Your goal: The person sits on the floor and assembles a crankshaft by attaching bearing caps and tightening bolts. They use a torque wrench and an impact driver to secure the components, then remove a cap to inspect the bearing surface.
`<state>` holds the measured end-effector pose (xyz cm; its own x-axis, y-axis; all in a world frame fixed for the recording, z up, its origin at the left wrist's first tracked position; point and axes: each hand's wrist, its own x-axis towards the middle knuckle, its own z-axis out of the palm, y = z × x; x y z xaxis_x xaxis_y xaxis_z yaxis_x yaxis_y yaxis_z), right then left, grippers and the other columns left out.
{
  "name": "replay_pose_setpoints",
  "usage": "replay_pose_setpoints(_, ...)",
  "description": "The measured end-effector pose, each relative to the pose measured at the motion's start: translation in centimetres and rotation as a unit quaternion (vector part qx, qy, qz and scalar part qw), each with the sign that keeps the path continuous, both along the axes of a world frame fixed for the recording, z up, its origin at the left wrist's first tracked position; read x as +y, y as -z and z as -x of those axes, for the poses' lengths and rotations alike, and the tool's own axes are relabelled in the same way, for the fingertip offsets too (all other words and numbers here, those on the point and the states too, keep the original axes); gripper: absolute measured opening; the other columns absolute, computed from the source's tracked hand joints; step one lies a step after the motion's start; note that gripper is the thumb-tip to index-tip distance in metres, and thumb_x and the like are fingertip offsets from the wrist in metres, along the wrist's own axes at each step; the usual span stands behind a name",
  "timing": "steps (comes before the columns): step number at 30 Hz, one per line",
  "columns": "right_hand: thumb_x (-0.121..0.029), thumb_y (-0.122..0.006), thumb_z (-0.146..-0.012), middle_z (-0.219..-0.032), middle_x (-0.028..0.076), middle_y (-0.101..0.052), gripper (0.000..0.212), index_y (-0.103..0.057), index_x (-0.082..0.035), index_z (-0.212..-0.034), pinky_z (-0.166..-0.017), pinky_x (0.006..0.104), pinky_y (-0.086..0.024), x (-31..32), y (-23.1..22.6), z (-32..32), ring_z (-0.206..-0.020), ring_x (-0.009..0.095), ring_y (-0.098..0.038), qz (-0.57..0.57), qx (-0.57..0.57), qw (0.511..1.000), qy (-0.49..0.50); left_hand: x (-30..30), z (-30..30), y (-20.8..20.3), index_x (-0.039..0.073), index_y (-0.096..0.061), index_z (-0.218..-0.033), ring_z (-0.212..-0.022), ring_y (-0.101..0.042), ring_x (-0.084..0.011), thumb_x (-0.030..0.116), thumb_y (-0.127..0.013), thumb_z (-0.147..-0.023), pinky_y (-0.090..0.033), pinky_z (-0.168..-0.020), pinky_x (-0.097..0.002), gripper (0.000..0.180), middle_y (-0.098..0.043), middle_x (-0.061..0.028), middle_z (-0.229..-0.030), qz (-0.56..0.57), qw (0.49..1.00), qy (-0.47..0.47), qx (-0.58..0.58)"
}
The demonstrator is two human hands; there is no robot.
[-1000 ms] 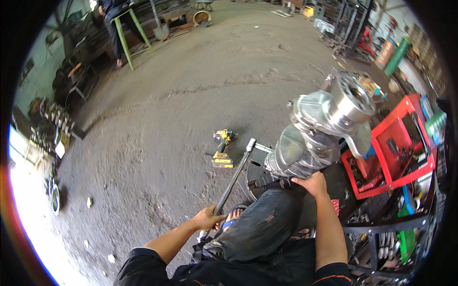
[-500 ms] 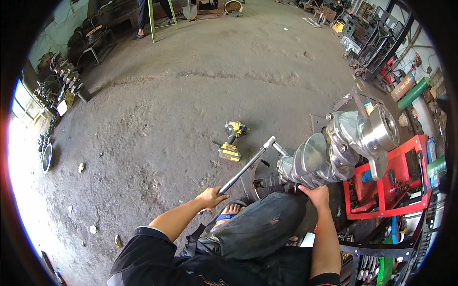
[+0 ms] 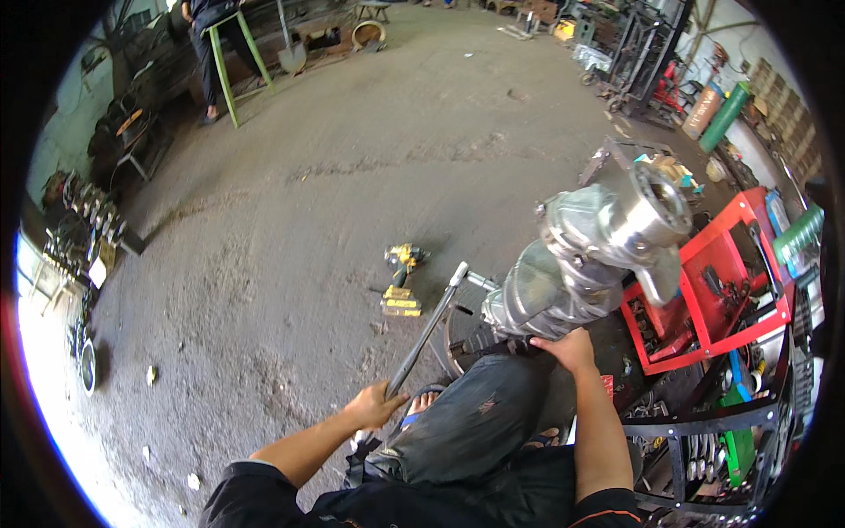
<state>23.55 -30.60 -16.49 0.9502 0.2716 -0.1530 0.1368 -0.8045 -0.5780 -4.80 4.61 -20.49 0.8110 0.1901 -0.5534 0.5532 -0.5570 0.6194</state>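
Note:
My left hand (image 3: 371, 407) is closed round the grip of a long metal socket wrench bar (image 3: 427, 339), which slants up and away from me. From the bar's far head a short socket piece runs right to the crankshaft (image 3: 550, 282). This big shiny crankshaft stands tilted by my right knee, its round flanged end (image 3: 660, 211) uppermost and slightly blurred. Low on the crankshaft, at its dark near part, my right hand (image 3: 572, 350) grips with the thumb along it; the other fingers are mostly hidden. A yellow-and-black cordless power tool (image 3: 402, 282) rests on the floor left of the bar.
A red metal tool tray (image 3: 704, 290) stands right of the crankshaft, above a rack of wrenches (image 3: 704, 458). Gas cylinders (image 3: 726, 114) lean at the far right wall. Another person (image 3: 211, 62) stands at the far left by a green stand (image 3: 223, 79). Metal parts (image 3: 88, 211) line the left side.
The whole view has turned and shifted, bringing more of the other person and right wall into sight. Both hands keep their grips; the bar stays joined to the crankshaft with no clear turn.

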Motion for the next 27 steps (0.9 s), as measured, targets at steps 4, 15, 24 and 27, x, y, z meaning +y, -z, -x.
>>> replay_pose_setpoints(4, -0.061, -0.09, -0.057, -0.103, 0.024, -0.073, 0.08, -0.073, 0.004, -0.1, -0.087, 0.045, -0.055, 0.1, -0.8, 0.0, -0.101, 0.037, -0.071, 0.063, 0.007, 0.998, 0.025, -0.8, 0.1, -2.0, -0.005, -0.057, -0.102, -0.078, -0.071, -0.0369, 0.059, -0.056, -0.097, -0.054, -0.072, -0.0471, 0.064, -0.067, -0.0264, -0.082, 0.13, 0.981, -0.116, 0.082)
replay_pose_setpoints(15, -0.064, -0.089, -0.057, -0.107, 0.02, -0.074, 0.083, -0.073, 0.0, -0.109, -0.086, 0.0454, -0.054, -0.2, -0.2, -0.7, -0.102, 0.037, -0.07, -0.001, -0.012, 1.0, -0.029, 0.7, -3.7, -17.0, -0.006, -0.052, -0.103, -0.057, -0.066, -0.0233, 0.049, -0.062, -0.097, -0.051, -0.053, -0.0398, 0.057, -0.062, -0.0165, -0.067, 0.129, 0.978, -0.035, 0.161)
replay_pose_setpoints(24, -0.058, -0.09, -0.064, -0.136, 0.014, -0.062, 0.097, -0.057, -0.002, -0.135, -0.108, 0.0414, -0.044, -1.1, 2.1, -1.4, -0.127, 0.03, -0.057, 0.058, 0.065, 0.996, -0.028, 2.0, -1.3, -1.1, 0.002, -0.052, -0.107, -0.086, -0.066, -0.0505, 0.048, -0.065, -0.094, -0.055, -0.073, -0.0535, 0.05, -0.069, -0.026, -0.085, -0.025, 0.998, 0.029, 0.048)
replay_pose_setpoints(27, -0.057, -0.088, -0.066, -0.14, 0.014, -0.059, 0.098, -0.053, -0.004, -0.139, -0.111, 0.0428, -0.042, -2.4, 3.9, -1.8, -0.13, 0.031, -0.054, 0.097, 0.091, 0.99, -0.04, 1.0, -3.9, 9.6, 0.006, -0.052, -0.11, -0.089, -0.068, -0.0479, 0.05, -0.064, -0.094, -0.055, -0.075, -0.0547, 0.048, -0.07, -0.0261, -0.091, -0.044, 0.999, -0.007, 0.01)
